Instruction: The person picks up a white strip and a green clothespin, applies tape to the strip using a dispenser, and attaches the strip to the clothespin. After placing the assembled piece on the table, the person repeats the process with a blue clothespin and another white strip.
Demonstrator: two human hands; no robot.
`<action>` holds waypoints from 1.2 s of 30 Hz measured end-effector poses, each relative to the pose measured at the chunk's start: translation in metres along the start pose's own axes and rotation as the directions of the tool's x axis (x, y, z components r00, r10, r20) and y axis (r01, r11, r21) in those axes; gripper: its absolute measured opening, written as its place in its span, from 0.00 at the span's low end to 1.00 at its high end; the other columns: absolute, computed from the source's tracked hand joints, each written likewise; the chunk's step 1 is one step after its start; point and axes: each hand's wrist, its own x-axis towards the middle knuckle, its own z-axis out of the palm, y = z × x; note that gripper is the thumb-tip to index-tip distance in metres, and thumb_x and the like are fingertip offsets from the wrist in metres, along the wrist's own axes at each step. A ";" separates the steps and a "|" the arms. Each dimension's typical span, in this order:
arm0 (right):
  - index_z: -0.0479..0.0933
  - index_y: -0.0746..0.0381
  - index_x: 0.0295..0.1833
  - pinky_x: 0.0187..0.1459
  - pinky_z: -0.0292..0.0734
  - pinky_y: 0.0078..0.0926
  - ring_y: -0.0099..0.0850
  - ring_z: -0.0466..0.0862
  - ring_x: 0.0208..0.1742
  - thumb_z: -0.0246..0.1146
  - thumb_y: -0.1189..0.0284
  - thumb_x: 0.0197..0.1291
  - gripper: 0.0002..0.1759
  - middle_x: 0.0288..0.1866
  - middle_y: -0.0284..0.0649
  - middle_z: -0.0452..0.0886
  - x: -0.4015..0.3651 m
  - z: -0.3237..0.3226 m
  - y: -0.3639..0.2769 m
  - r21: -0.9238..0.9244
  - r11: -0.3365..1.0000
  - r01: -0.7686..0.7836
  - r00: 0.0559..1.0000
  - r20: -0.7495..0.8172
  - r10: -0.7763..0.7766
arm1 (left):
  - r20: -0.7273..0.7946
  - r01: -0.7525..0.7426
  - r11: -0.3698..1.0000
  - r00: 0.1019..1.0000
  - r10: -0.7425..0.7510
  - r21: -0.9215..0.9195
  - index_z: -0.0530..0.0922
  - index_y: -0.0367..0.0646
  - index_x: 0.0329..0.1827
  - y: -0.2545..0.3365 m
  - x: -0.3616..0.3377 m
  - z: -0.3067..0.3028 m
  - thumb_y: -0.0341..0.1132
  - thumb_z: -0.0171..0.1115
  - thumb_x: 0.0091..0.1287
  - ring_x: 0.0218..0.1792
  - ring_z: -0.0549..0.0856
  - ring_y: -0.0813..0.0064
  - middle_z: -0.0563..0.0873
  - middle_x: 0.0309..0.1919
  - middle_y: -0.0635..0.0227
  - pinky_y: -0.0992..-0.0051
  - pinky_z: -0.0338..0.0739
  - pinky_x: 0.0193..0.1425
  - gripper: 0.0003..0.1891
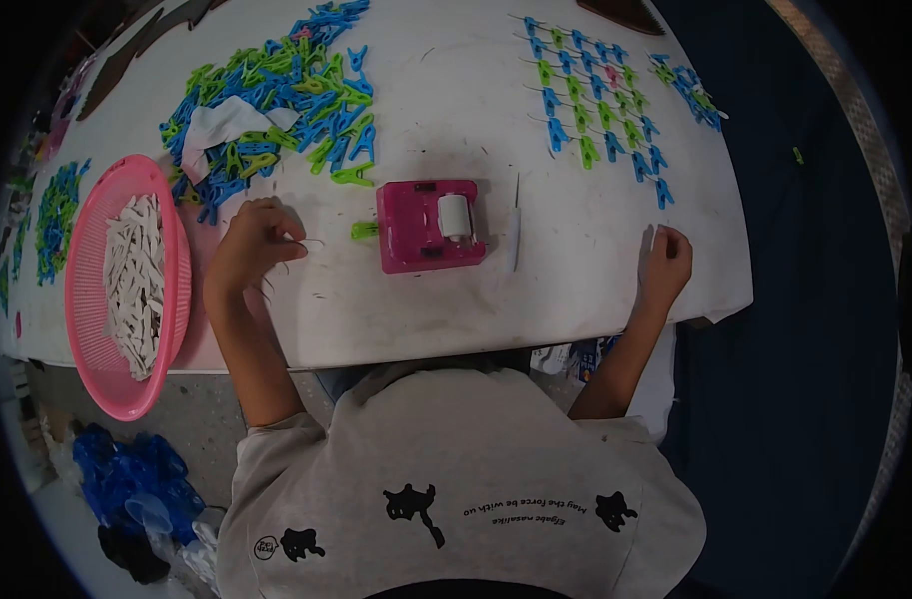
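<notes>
My left hand (256, 240) is closed in a pinch on a thin, curved wire-like piece (316, 241), above the table left of the pink device. The pink device (411, 232) carries a white roller (456, 217). From its left side sticks a green clothespin (364, 230). Just right of it lies a white-handled awl (516, 240) with a thin metal tip. My right hand (667, 265) rests near the table's right edge with its fingers curled together; what they hold, if anything, is hidden.
Blue and green clothespins (316, 100) are heaped at the back left, with a white cloth (224, 122) on them. A pink basket (79, 290) of white strips overhangs the front left edge. Clothespins with thin pieces attached (588, 152) stand in rows at the back right.
</notes>
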 end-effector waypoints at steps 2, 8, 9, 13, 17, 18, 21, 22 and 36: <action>0.82 0.67 0.48 0.58 0.75 0.34 0.38 0.82 0.52 0.63 0.69 0.64 0.13 0.50 0.46 0.82 0.000 -0.003 0.000 0.000 1.000 0.009 1.000 -0.008 -0.009 | 0.005 0.001 1.000 1.000 -0.001 -0.025 0.84 0.41 0.28 0.001 -0.002 -0.001 0.23 0.77 0.43 0.37 0.76 0.71 0.76 0.30 0.69 0.74 0.69 0.42 0.10; 0.82 0.67 0.47 0.49 0.78 0.28 0.32 0.82 0.45 0.63 0.71 0.64 0.11 0.45 0.43 0.83 -0.008 -0.009 -0.009 0.135 0.990 0.037 0.995 -0.097 -0.024 | -0.204 -0.167 0.983 0.967 0.149 -0.072 0.80 0.41 0.30 0.033 -0.006 -0.006 0.23 0.75 0.47 0.42 0.77 0.75 0.80 0.35 0.71 0.75 0.68 0.46 0.11; 0.82 0.67 0.47 0.47 0.78 0.27 0.30 0.82 0.44 0.64 0.72 0.63 0.11 0.45 0.42 0.83 -0.011 -0.011 -0.014 0.235 0.967 0.097 0.992 -0.105 -0.074 | -0.269 -0.294 0.937 0.933 0.239 -0.186 0.80 0.41 0.30 0.044 -0.004 -0.003 0.23 0.75 0.49 0.42 0.78 0.76 0.81 0.36 0.71 0.76 0.68 0.45 0.10; 0.82 0.65 0.47 0.44 0.77 0.25 0.28 0.81 0.43 0.68 0.75 0.60 0.11 0.45 0.41 0.84 -0.036 -0.005 -0.108 0.555 0.692 0.461 0.799 0.079 -0.596 | -0.359 -0.568 0.797 0.801 0.479 -0.204 0.81 0.41 0.33 0.101 0.004 0.010 0.24 0.73 0.54 0.38 0.82 0.76 0.84 0.36 0.70 0.78 0.73 0.40 0.08; 0.83 0.60 0.46 0.45 0.79 0.29 0.33 0.81 0.43 0.72 0.77 0.52 0.14 0.43 0.38 0.84 -0.066 0.020 -0.189 0.644 0.440 0.626 0.431 0.184 -0.883 | -0.306 -0.748 0.663 0.629 0.714 0.009 0.83 0.41 0.37 0.136 0.023 0.045 0.25 0.72 0.56 0.34 0.84 0.73 0.85 0.33 0.68 0.74 0.77 0.36 0.08; 0.83 0.60 0.46 0.45 0.79 0.29 0.33 0.81 0.43 0.72 0.77 0.52 0.14 0.43 0.38 0.84 -0.069 0.031 -0.194 0.646 0.436 0.626 0.429 0.181 -0.885 | -0.280 -0.770 0.634 0.596 0.753 0.068 0.83 0.41 0.37 0.134 0.027 0.054 0.26 0.73 0.55 0.34 0.85 0.71 0.86 0.33 0.68 0.72 0.79 0.36 0.09; 0.84 0.58 0.44 0.45 0.80 0.31 0.34 0.81 0.44 0.74 0.77 0.49 0.15 0.40 0.35 0.84 -0.077 0.058 -0.189 0.667 0.312 0.677 0.211 0.230 -0.950 | -0.284 -0.773 0.613 0.558 0.780 0.164 0.84 0.42 0.39 0.125 0.028 0.069 0.27 0.74 0.54 0.35 0.86 0.69 0.87 0.34 0.67 0.72 0.81 0.36 0.10; 0.84 0.59 0.43 0.45 0.79 0.30 0.34 0.81 0.43 0.74 0.79 0.47 0.15 0.40 0.35 0.84 -0.082 0.063 -0.186 0.705 0.361 0.611 0.250 0.261 -0.932 | -0.307 -0.762 0.616 0.549 0.777 0.198 0.84 0.42 0.39 0.122 0.028 0.070 0.28 0.75 0.54 0.35 0.87 0.68 0.87 0.34 0.68 0.72 0.81 0.35 0.11; 0.84 0.59 0.43 0.44 0.79 0.28 0.31 0.83 0.39 0.73 0.81 0.45 0.17 0.34 0.34 0.85 -0.086 0.075 -0.176 0.746 0.525 0.410 0.403 0.368 -0.838 | -0.491 -0.569 0.817 0.741 0.458 -0.095 0.82 0.42 0.53 0.128 0.024 0.092 0.26 0.76 0.55 0.38 0.89 0.71 0.88 0.38 0.63 0.75 0.82 0.43 0.21</action>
